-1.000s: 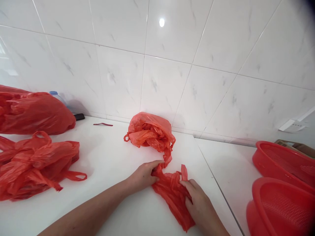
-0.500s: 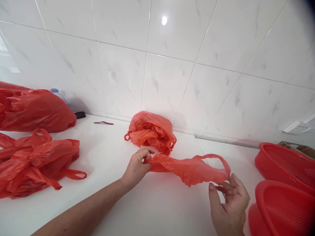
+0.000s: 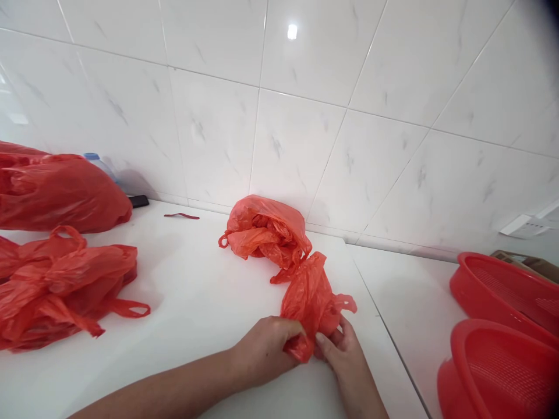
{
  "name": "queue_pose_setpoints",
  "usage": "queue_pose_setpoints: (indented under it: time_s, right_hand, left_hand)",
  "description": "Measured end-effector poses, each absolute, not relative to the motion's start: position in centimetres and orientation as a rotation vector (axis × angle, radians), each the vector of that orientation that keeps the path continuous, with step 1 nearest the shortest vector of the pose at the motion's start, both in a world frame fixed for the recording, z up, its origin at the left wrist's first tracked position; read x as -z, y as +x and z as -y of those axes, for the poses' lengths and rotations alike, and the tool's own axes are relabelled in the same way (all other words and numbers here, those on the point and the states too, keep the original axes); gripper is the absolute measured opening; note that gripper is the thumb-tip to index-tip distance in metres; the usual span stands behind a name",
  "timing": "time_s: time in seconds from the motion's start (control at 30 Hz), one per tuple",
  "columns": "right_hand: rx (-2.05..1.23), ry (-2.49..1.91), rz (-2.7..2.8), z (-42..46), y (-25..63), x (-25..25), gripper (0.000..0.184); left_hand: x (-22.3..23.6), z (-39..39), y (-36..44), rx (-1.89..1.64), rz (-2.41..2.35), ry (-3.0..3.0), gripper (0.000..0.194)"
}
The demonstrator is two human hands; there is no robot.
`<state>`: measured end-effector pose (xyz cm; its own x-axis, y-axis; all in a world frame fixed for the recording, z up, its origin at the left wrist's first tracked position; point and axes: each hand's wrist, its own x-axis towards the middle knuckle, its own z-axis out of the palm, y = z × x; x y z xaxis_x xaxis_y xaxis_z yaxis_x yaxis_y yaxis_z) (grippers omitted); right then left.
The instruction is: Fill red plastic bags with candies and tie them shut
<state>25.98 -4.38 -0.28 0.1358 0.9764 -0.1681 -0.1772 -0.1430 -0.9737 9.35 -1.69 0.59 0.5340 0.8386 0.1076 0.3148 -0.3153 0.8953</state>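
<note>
Both of my hands grip one crumpled red plastic bag (image 3: 311,294) above the white table, right of centre. My left hand (image 3: 273,349) is closed round its lower left part, and a bunched bit shows past the thumb. My right hand (image 3: 343,352) pinches the lower right side between thumb and fingers; some fingertips are hidden by the plastic. One loop of the bag sticks out to the right above my right hand. Just behind, a bundle of red plastic bags (image 3: 266,230) rests against the tiled wall, its lower edge close to the bag I hold.
More red bags (image 3: 65,285) lie at the left, with a large full red bag (image 3: 65,195) behind them. By the wall are a black phone-like object (image 3: 138,201), a dark red strap (image 3: 181,216) and a blue-capped bottle (image 3: 100,163). Red plastic baskets (image 3: 463,355) stand at the right.
My hands have come together. The bag, stretched out sideways between them before, is now gathered into a bunch, and my right hand has moved left to meet my left hand.
</note>
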Motion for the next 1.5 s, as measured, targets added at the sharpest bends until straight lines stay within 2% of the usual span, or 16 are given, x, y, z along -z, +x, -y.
queue_pose_setpoints:
  time_s: [0.07, 0.13, 0.27, 0.37, 0.47, 0.7, 0.87, 0.97, 1.1, 1.17, 1.3, 1.37, 1.43, 1.5]
  right_hand:
    - [-1.328, -1.304, 0.923, 4.2, 27.1, 0.4, 0.038]
    - [-1.308, -1.324, 0.804, 3.7, 28.7, 0.7, 0.027]
    - [-1.281, -1.131, 0.438, 2.4, 32.5, 0.9, 0.028]
    - [-1.294, -1.045, 0.264, 1.7, 35.0, 0.5, 0.021]
    - [-1.272, -0.990, 0.148, 1.8, 35.7, -0.5, 0.015]
    - [-1.408, -1.022, 0.222, 3.3, 32.4, -2.0, 0.007]
    - [-1.392, -1.063, 0.136, 3.0, 32.9, -1.3, 0.009]
    - [-1.388, -1.056, 0.099, 2.5, 34.2, -0.6, 0.018]
    - [-1.310, -1.080, 0.423, 2.5, 35.0, -0.4, 0.018]
    - [-1.090, -1.182, 0.632, 3.0, 34.6, -1.0, 0.031]
    - [-0.271, -1.532, 0.933, 4.8, 32.1, -2.7, 0.072]
    - [-0.049, -1.584, 1.209, 5.3, 30.7, -3.0, 0.083]
    - [0.036, -1.592, 1.518, 5.2, 30.0, -2.6, 0.082]
    - [-0.044, -1.650, 1.687, 4.6, 30.2, -2.0, 0.062]
  left_hand:
    - [-0.8, 1.5, 9.3, -0.752, -0.898, 1.629, 0.009]
    - [-1.4, 1.0, 8.9, -0.813, -0.834, 1.337, 0.011]
    - [-2.3, -0.8, 7.5, -1.019, -0.720, 0.888, 0.013]
    - [-2.0, -2.1, 6.5, -1.142, -0.705, 0.657, 0.010]
    - [-1.7, -2.8, 6.1, -1.190, -0.687, 0.577, 0.007]
    - [-2.9, -2.6, 5.9, -1.182, -0.788, 0.507, 0.018]
    - [-3.4, -2.2, 6.0, -1.141, -0.879, 0.483, 0.026]
    - [-3.4, -2.1, 6.3, -1.095, -0.941, 0.475, 0.026]
    - [-3.4, -2.2, 6.3, -1.064, -0.988, 0.465, 0.025]
    - [-3.5, -2.3, 6.3, -1.065, -0.986, 0.457, 0.026]
    - [-3.7, -2.1, 6.5, -1.062, -0.964, 0.453, 0.027]
    - [-3.8, -1.9, 6.7, -1.044, -0.939, 0.470, 0.026]
    - [-3.8, -1.7, 6.7, -1.017, -0.901, 0.498, 0.023]
    - [-3.8, -1.5, 6.6, -0.986, -0.861, 0.531, 0.022]
